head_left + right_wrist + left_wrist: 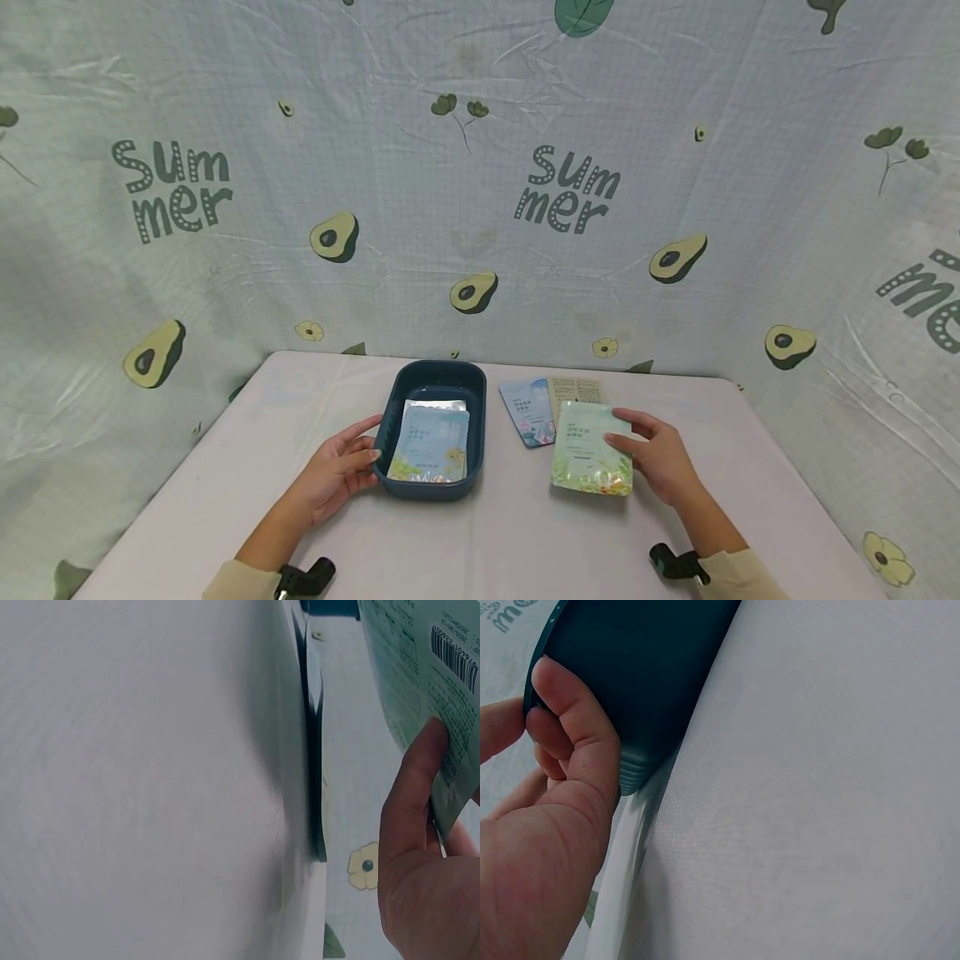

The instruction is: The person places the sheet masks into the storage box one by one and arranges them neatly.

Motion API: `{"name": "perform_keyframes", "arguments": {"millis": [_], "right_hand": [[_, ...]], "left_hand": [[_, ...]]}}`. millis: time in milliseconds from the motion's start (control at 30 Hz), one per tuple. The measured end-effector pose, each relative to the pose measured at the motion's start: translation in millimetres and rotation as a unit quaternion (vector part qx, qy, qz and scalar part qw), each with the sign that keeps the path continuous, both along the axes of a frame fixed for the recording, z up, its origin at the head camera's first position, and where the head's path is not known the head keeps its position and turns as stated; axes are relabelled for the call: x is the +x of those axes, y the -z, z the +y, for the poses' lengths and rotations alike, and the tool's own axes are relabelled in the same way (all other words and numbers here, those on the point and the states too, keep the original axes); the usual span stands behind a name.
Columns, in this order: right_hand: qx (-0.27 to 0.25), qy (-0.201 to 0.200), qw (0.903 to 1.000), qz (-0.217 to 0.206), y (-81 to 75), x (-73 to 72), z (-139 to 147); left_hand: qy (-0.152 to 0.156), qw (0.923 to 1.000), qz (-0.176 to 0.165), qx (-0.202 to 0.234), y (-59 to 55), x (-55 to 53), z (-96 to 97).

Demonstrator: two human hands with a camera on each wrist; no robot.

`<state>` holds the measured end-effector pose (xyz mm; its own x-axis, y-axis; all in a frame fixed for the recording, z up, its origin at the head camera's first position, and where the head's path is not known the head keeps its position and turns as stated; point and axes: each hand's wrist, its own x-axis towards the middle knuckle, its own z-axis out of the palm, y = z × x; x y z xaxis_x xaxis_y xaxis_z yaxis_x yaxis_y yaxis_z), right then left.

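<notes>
At the left long side of a dark blue plastic bin (431, 492), my left hand (343, 471) holds the rim with its thumb and curled fingers. The left wrist view shows those fingertips against the bin's outer wall (652, 660). Inside the bin lies a light blue sachet (429, 442) with a silvery edge of another showing behind it. My right hand (660, 454) pinches a pale green sachet (588, 450) by its right edge, tilted up above the table. Its barcoded back (457, 682) faces the right wrist camera.
Behind the green sachet lie a blue floral sachet (531, 412) and a beige sachet covered in print (576, 390), partly overlapped. A white cloth covers the table (510, 542). A printed curtain (480, 208) rises along the back and both sides.
</notes>
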<state>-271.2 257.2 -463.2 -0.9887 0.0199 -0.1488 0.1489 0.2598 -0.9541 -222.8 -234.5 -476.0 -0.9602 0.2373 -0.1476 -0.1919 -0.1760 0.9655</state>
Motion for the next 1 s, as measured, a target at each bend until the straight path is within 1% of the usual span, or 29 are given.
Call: {"name": "perform_keyframes", "arguments": {"millis": [367, 567, 800, 1000], "right_hand": [[-0.041, -0.014, 0.9991, -0.002, 4.4, -0.7, -17], [-0.069, -0.025, 0.9973, 0.008, 6.4, -1.3, -26], [-0.075, -0.019, 0.9969, 0.006, 6.1, -1.8, -38], [-0.091, -0.024, 0.9955, 0.007, 6.2, -5.2, -48]], "left_hand": [[0.003, 1.0000, 0.001, 0.002, -1.0, -0.4, 1.2], [-0.002, 1.0000, -0.002, 0.004, 0.0, -1.0, 1.4], [0.005, 0.9999, 0.001, 0.010, 0.8, -0.2, -0.3], [0.006, 0.9999, -0.003, 0.014, 0.7, -0.8, -0.4]]}}
